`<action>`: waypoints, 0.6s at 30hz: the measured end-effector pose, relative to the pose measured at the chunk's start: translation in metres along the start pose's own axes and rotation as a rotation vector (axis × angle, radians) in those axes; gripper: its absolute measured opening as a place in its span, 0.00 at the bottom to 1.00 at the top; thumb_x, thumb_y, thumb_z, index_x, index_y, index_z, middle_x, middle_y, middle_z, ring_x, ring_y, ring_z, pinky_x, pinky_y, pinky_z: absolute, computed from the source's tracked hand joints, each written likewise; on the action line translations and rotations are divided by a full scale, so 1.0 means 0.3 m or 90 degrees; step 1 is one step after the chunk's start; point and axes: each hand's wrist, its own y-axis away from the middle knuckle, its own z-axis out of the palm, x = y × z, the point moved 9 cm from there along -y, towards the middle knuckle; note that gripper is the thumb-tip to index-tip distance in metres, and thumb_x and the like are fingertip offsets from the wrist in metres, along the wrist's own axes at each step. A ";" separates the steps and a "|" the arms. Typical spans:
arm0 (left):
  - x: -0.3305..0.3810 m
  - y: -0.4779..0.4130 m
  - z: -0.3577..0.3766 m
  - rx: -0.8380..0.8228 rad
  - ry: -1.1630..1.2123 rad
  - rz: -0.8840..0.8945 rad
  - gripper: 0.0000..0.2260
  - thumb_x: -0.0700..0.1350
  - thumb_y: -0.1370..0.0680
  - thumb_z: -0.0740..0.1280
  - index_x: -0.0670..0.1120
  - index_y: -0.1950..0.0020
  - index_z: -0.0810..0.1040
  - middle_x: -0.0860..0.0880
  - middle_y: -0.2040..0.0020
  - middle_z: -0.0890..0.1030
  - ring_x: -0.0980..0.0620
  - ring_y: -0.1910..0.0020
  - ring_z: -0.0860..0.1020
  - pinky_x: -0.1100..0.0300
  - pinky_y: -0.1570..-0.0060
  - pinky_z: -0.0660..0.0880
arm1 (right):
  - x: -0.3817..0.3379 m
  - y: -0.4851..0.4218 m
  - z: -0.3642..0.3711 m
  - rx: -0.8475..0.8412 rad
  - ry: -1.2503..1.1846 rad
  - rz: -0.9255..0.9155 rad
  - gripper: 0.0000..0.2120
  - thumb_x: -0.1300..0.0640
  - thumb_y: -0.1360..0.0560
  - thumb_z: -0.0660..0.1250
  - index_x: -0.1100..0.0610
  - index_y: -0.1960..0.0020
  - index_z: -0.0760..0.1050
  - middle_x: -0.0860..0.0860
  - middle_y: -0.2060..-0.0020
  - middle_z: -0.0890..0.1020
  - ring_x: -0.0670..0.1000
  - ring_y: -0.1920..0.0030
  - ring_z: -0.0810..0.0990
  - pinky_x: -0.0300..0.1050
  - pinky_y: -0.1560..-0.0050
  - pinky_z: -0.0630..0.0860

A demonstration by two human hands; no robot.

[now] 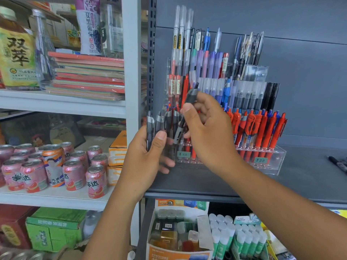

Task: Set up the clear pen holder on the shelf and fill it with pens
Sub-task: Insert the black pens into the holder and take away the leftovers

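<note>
A clear tiered pen holder (274, 162) stands on the dark grey shelf (308, 177), packed with several red, blue, purple and black pens. My left hand (148, 158) grips a bunch of grey-black pens (159, 124) upright just left of the holder's front row. My right hand (208, 132) pinches one grey-black pen (189, 102) between thumb and fingers, tilted, right above that bunch and in front of the holder's left side. The hands hide the holder's lower left tiers.
Loose black pens (339, 164) lie at the shelf's right edge. A white rack to the left carries soda cans (73, 173), stacked coloured paper (88, 76) and bottles. Below the shelf sit a box of ink bottles (178, 233) and glue sticks (240, 239).
</note>
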 end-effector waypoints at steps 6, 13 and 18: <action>-0.012 -0.004 -0.007 0.004 -0.022 -0.005 0.08 0.60 0.21 0.59 0.60 0.56 0.73 0.46 0.66 0.68 0.54 0.78 0.61 0.62 0.78 0.60 | -0.018 -0.031 -0.050 0.018 0.003 -0.016 0.22 0.55 0.18 0.62 0.44 0.28 0.61 0.47 0.59 0.80 0.59 0.62 0.79 0.59 0.63 0.78; -0.061 -0.015 -0.014 0.037 -0.003 -0.072 0.11 0.44 0.20 0.52 0.37 0.49 0.68 0.47 0.63 0.70 0.54 0.76 0.59 0.58 0.74 0.55 | -0.003 -0.040 -0.062 0.002 0.040 -0.025 0.22 0.55 0.19 0.64 0.37 0.30 0.62 0.41 0.55 0.77 0.54 0.63 0.78 0.58 0.62 0.80; -0.043 -0.004 0.002 0.007 -0.060 -0.053 0.07 0.39 0.19 0.56 0.45 0.55 0.71 0.46 0.64 0.72 0.49 0.71 0.63 0.52 0.70 0.60 | 0.013 -0.040 -0.070 0.009 0.049 -0.004 0.22 0.55 0.19 0.64 0.37 0.30 0.64 0.37 0.52 0.75 0.49 0.64 0.78 0.55 0.60 0.81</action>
